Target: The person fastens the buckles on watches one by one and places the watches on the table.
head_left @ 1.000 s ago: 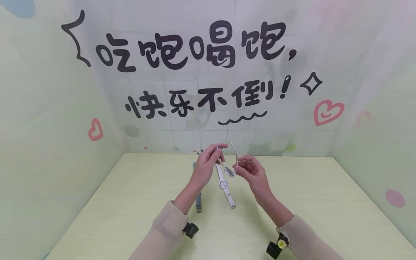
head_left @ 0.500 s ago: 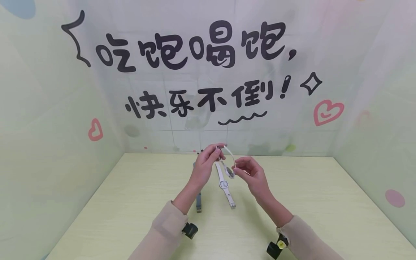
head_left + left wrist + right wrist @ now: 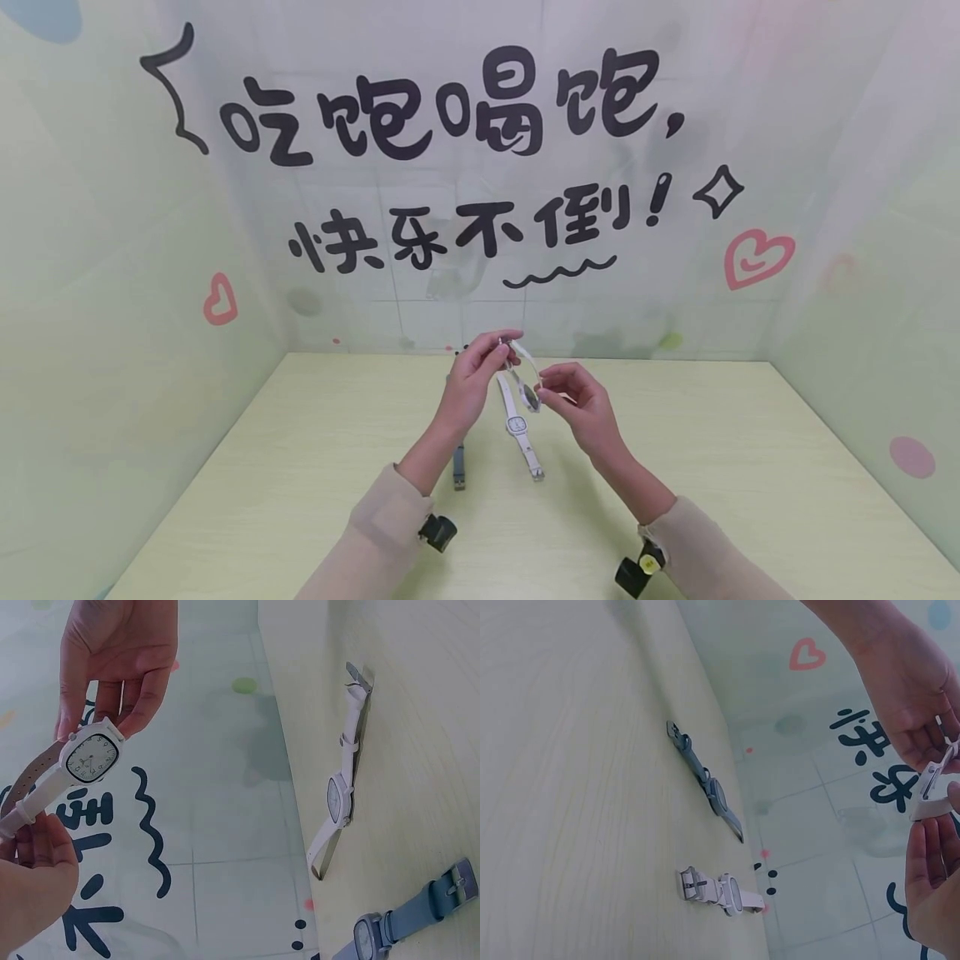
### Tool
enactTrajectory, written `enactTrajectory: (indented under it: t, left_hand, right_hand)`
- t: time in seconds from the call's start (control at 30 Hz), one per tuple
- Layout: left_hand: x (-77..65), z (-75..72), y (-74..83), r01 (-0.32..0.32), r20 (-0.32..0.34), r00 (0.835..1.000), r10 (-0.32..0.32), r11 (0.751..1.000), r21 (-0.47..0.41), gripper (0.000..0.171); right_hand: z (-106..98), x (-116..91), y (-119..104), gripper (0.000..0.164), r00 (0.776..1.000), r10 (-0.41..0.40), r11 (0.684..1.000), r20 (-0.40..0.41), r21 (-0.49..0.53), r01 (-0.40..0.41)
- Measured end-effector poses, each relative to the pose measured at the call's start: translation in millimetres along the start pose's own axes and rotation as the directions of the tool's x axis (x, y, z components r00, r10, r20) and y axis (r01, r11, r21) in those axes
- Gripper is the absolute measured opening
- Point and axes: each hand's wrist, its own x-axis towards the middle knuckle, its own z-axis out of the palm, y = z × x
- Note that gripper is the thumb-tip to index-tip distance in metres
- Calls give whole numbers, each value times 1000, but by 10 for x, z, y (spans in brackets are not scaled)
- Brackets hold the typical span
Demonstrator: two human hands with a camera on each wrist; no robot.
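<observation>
Both hands (image 3: 470,377) (image 3: 588,408), fingers curled, pinch a white watch (image 3: 93,758) between them above the table (image 3: 255,467).

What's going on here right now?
A person is holding a white watch up above the table with both hands. The left hand grips its strap, while the right hand pinches it close to the dial. The strap is bent round toward a loop; I can't tell whether it is fastened. A second white watch and a blue watch lie side by side, apart, on the table.
</observation>
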Motion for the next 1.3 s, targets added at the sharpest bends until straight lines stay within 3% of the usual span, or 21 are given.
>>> enactTrajectory:
  t: [0.4, 0.67, 0.93, 1.1, 1.3]
  left_hand:
    - [45, 36, 29, -2, 20, 1000, 2, 1000, 0, 30]
    - [82, 60, 2, -57, 35, 998, 57, 998, 20, 31]
    - [97, 89, 24, -4, 60, 998, 6, 1000, -19, 30]
    - [33, 89, 4, 34, 77, 997, -30, 999, -41, 30]
    - [-32, 64, -30, 24, 76, 997, -19, 998, -61, 31]
  right_hand:
    - [-53, 25, -38, 25, 1000, -7, 1000, -6, -26, 7]
    - [-84, 44, -73, 25, 1000, -16, 999, -12, -45, 15]
    - [-98, 37, -85, 25, 999, -24, 999, -22, -35, 23]
    - [-67, -4, -68, 24, 999, -23, 999, -25, -36, 22]
    - [-27, -9, -67, 27, 1000, -18, 998, -6, -53, 17]
